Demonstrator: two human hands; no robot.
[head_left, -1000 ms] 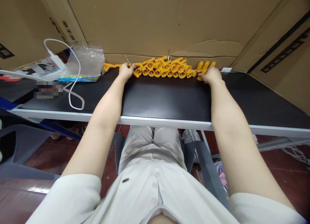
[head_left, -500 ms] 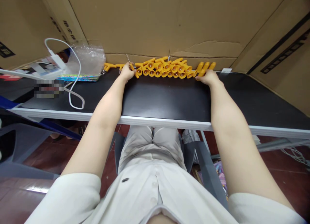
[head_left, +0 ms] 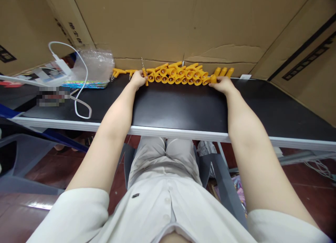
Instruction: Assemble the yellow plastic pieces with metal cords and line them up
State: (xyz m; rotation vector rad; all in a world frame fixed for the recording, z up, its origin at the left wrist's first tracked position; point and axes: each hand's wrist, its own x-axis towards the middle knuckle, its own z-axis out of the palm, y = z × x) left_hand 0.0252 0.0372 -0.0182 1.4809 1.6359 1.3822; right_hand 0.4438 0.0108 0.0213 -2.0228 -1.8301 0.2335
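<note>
Near the back of the black table, my left hand (head_left: pixel 138 80) pinches a slim ridged yellow plastic piece (head_left: pixel 144 76) held nearly upright, with a small chain (head_left: pixel 142 62) rising from its top. Between my hands lies a stacked row of yellow plastic pieces (head_left: pixel 181 73), their round hollow ends facing me. At the right end of that row, my right hand (head_left: pixel 223 84) has its fingers closed at a yellow rounded piece (head_left: pixel 213 78). Just behind this hand stand several yellow pieces (head_left: pixel 224 71). More branched yellow pieces (head_left: pixel 119 71) with small chains lie left of my left hand.
Cardboard walls (head_left: pixel 162 22) enclose the table's back and sides. A clear plastic bag (head_left: pixel 94 64), a white cable (head_left: pixel 86 78) and colourful packets (head_left: pixel 89 84) lie at left. A small white tag (head_left: pixel 245 76) sits at right. The metal table edge (head_left: pixel 178 131) runs before my lap.
The ridged yellow piece in my left hand has turned from tilted to nearly upright. My right hand has shifted slightly left, with a rounded yellow piece now upright at its fingers.
</note>
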